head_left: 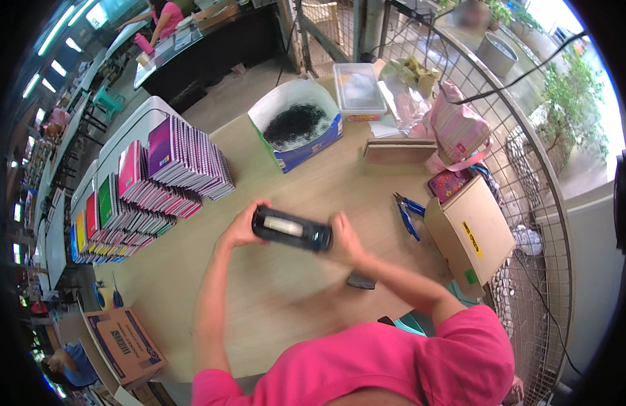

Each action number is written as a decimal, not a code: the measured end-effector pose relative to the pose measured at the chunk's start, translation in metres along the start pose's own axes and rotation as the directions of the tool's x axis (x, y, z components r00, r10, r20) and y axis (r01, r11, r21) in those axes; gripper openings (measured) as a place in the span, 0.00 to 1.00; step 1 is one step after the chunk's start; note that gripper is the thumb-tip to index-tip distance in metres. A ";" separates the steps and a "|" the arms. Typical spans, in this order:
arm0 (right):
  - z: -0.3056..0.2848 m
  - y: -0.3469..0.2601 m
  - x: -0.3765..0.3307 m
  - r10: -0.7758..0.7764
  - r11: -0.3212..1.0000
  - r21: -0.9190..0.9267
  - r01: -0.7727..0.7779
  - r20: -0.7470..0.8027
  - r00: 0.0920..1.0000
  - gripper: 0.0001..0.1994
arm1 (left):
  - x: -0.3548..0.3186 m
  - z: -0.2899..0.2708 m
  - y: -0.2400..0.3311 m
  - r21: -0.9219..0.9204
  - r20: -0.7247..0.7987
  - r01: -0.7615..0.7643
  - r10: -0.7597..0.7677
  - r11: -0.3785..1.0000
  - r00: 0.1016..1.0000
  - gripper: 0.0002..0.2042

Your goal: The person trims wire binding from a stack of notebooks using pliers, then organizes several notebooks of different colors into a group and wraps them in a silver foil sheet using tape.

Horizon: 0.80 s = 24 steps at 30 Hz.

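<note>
Over the middle of the table (286, 298), a black oblong object (294, 229) with a pale strip along its upper face is held level between my hands; its exact kind is unclear. My left hand (241, 226) is closed around its left end. Gripping the right end is my right hand (344, 239), slightly blurred, with some fingers hidden behind the object. A small dark grey block (361, 279) lies under my right forearm. Blue-handled pliers (409, 215) rest on the table, right of my right hand.
Stacked spiral notebooks (191, 159) in several colours line the left side. An open carton (313, 147) of black bits stands at the back, beside a clear plastic tub (360, 91). A cardboard box (468, 237) sits right, near wire mesh (536, 169). Another carton (126, 342) stands lower left.
</note>
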State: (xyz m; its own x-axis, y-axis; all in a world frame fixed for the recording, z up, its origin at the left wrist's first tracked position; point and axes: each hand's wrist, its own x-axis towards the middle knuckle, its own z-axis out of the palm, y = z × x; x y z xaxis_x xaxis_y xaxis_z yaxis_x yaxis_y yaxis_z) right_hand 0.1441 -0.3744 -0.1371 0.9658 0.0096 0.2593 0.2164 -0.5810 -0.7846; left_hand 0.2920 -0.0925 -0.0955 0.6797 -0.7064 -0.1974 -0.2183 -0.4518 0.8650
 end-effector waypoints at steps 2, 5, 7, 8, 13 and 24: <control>0.019 -0.030 -0.067 0.084 0.996 0.026 -0.082 -0.077 0.993 0.43 | -0.004 0.009 0.016 0.167 0.198 -0.008 -0.026 0.986 0.980 0.44; 0.014 -0.051 -0.116 0.136 0.979 0.133 -0.157 0.159 0.978 0.41 | -0.002 0.024 0.033 0.269 0.434 -0.205 0.071 0.941 0.898 0.40; -0.029 -0.061 -0.104 0.028 0.981 0.180 -0.068 0.214 0.977 0.36 | -0.001 0.032 0.028 0.240 0.490 -0.288 0.140 0.927 0.860 0.37; -0.053 -0.053 -0.073 -0.076 0.988 0.140 0.065 0.075 0.994 0.33 | -0.001 0.031 0.032 0.242 0.499 -0.297 0.144 0.924 0.855 0.35; -0.159 0.064 0.147 -0.098 0.928 -0.362 -0.084 -0.457 0.884 0.22 | 0.015 0.043 0.015 0.112 0.508 -0.423 0.314 0.899 0.802 0.33; -0.218 0.315 0.295 0.343 0.572 -0.505 -0.646 -0.568 0.748 0.28 | -0.066 0.022 0.070 0.478 -0.193 0.100 -0.006 0.873 0.981 0.45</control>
State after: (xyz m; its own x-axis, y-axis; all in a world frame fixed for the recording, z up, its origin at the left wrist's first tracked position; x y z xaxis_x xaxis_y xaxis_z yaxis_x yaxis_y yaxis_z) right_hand 0.4661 -0.7321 -0.1850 0.7157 -0.6543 0.2443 -0.5723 -0.7499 -0.3318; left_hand 0.2169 -0.0896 -0.0317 0.8033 -0.5852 -0.1102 -0.4576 -0.7251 0.5146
